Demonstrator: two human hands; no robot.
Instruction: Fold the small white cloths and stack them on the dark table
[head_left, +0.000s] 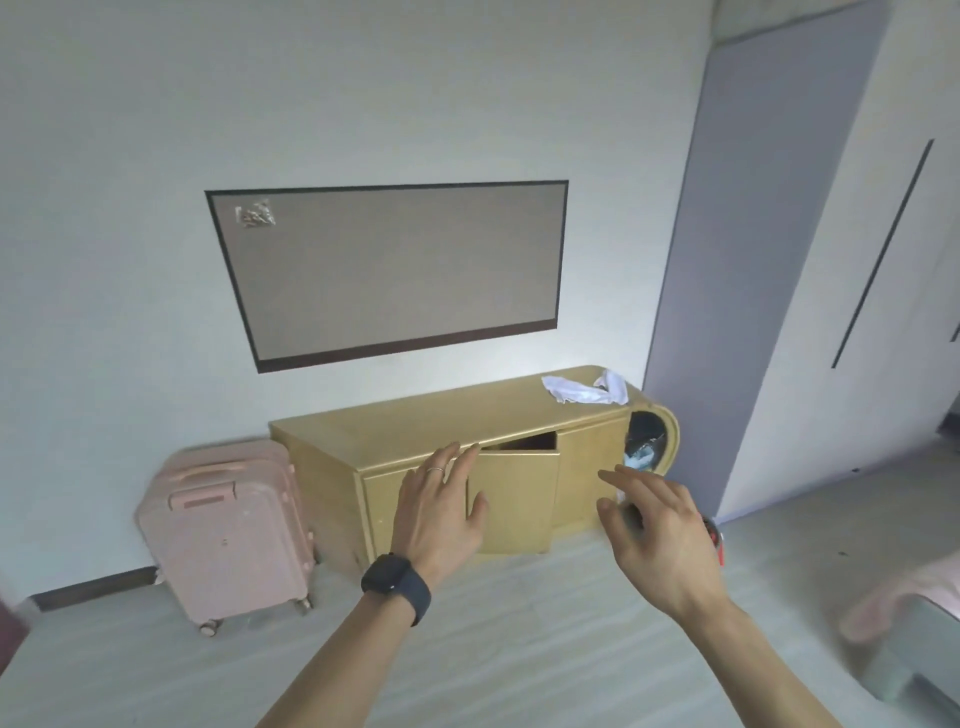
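You face a wooden cabinet (415, 422), pink suitcase (234, 535) beside it.
Left hand (439, 514) flat, fingers straight, right hand (658, 527) loosely spread, both empty; crumpled white cloths (584, 389) lie on the cabinet top's right end.

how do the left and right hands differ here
The left hand wears a ring, with a dark watch on its wrist; the right hand shows neither. The left hand's fingers lie straight and close together; the right hand's are spread and slightly bent. Both are open, holding nothing, in front of the wooden cabinet.
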